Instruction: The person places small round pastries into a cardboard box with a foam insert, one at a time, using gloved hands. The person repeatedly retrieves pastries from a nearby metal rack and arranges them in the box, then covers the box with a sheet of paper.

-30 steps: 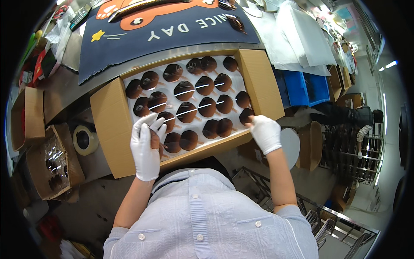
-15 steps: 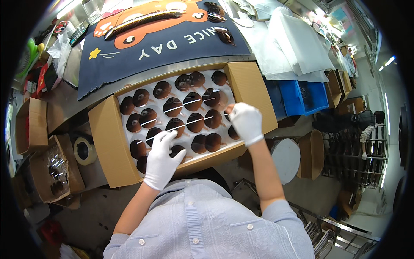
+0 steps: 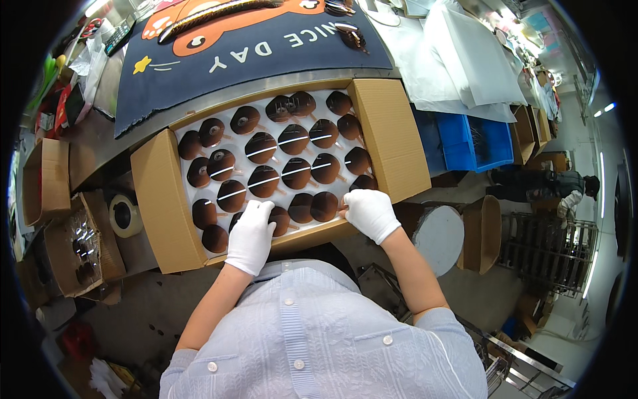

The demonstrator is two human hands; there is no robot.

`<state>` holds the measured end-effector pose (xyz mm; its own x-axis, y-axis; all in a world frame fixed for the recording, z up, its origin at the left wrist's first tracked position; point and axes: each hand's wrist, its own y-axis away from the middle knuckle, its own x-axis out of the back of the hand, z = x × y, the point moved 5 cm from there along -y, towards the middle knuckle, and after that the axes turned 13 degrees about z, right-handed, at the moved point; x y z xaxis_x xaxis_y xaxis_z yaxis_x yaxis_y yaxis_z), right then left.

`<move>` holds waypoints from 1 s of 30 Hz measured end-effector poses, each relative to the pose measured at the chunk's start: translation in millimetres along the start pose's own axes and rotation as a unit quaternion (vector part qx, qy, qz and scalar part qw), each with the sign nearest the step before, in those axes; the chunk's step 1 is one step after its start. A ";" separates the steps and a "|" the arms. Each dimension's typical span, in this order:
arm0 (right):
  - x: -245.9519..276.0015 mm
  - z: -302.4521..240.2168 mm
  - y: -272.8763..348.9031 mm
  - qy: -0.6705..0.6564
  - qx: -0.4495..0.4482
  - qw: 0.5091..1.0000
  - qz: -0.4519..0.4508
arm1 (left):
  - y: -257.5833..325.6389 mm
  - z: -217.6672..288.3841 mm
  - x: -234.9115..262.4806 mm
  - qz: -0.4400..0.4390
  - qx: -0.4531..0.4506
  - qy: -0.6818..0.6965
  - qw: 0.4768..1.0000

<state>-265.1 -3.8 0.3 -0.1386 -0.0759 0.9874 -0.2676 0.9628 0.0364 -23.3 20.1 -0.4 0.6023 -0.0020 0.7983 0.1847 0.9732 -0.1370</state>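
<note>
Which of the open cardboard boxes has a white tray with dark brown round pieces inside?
The large flat box under both gloved hands, the left hand and the right hand. The smaller boxes at the left hold no such tray.

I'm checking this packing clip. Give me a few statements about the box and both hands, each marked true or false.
1. Both hands wear white gloves: left hand, right hand. True.
2. The cardboard box holds dark round pieces. True.
3. The box flaps are folded shut. False: they are spread open.
4. The roll of tape lies inside the box. False: it sits outside, on the left.
5. The right hand is raised clear of the box. False: it rests at the near edge.
</note>
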 end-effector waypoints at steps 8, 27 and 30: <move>1.2 21.8 -6.3 0.038 -0.009 0.999 -0.012 | -12.9 3.7 23.8 0.106 -0.049 -0.020 0.993; 14.0 8.2 -197.1 0.012 -0.060 0.996 0.060 | -45.5 -51.5 1.9 0.067 0.084 -0.235 0.966; 13.3 22.1 -197.9 0.041 -0.087 0.993 0.064 | -49.5 -52.0 9.1 0.083 0.087 -0.242 0.963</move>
<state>-235.0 -201.1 2.9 -0.0812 0.0642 0.9946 -0.0823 0.9941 -0.0709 13.4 -40.0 -16.9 0.1720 0.2233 0.9594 -0.0404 0.9747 -0.2196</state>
